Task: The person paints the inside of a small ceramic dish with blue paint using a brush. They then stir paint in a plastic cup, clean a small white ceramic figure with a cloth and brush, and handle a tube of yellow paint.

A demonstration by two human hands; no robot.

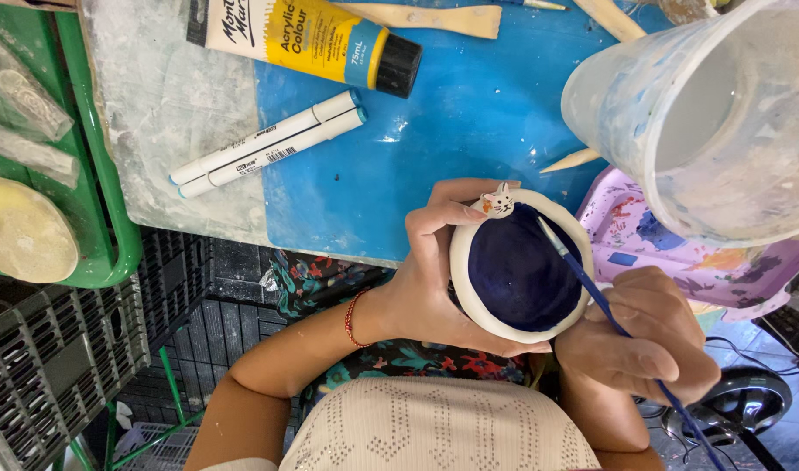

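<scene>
My left hand cups a small white clay bowl whose inside is painted dark blue. A tiny cat figure sits on the bowl's far rim, by my fingertips. My right hand grips a thin blue-handled paintbrush. The brush tip rests against the blue inside of the bowl near its right rim. A red string bracelet circles my left wrist.
A blue work mat lies on the table with two white markers, a yellow paint tube and wooden tools. A large translucent water cup stands over a purple palette. At left are a green tray and black crates.
</scene>
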